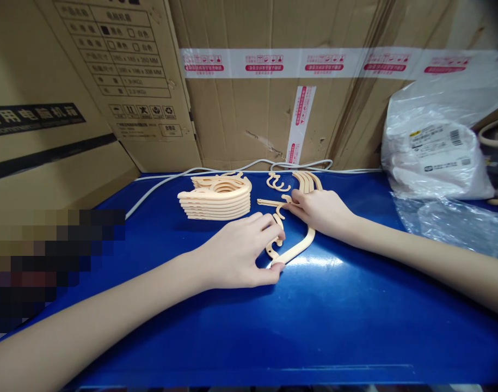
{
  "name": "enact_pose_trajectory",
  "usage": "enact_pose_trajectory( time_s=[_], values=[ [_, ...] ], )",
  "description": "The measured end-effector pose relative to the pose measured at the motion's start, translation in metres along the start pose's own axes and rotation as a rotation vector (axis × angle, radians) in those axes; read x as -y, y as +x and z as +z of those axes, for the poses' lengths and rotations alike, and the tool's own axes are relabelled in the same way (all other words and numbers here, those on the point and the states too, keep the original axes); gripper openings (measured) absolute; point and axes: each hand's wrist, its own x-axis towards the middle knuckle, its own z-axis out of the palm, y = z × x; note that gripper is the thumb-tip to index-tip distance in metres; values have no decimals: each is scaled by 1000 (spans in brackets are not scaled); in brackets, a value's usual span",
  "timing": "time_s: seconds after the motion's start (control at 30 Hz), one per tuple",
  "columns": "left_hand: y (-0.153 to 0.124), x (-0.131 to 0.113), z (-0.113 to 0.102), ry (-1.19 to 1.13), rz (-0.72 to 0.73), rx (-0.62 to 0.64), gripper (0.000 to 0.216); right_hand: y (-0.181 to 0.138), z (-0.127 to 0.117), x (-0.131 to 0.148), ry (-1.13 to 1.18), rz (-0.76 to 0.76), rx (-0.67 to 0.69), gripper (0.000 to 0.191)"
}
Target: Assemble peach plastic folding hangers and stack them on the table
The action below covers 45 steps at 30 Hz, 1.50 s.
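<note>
A cream plastic folding hanger (298, 247) lies just above the blue table, between my two hands. My left hand (243, 250) grips its near end, thumb below and fingers over the top. Farther back, my right hand (324, 212) pinches its other part, near a thin straight arm (269, 202) pointing left. Part of the hanger is hidden under my fingers. To the left stands a neat stack of several folded hangers (216, 204). Behind my right hand lie more hanger arms (308, 181), and loose hooks (277, 182) sit beside them.
Cardboard boxes (240, 120) wall off the back and left of the blue table (334, 326). A white cable (159, 184) runs along the rear edge. At the right rest a white plastic bag (436, 158) with a label and clear plastic wrap (453, 226).
</note>
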Motion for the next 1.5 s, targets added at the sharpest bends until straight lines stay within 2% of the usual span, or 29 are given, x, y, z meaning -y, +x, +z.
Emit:
enact_pose_trajectory(
  time_s=[0.73, 1.1, 1.3, 1.5],
  values=[
    [0, 1, -1, -34, 24, 23, 27, -1, -7, 3, -28, 39, 35, 38],
    [-1, -4, -4, 15, 165, 80, 30, 0, -6, 2, -12, 26, 36, 39],
    [0, 7, 1, 88, 102, 44, 34, 0, -1, 0, 45, -9, 0, 36],
    [0, 15, 4, 243, 11, -82, 26, -1, 1, 0, 84, -52, -22, 44]
  ],
)
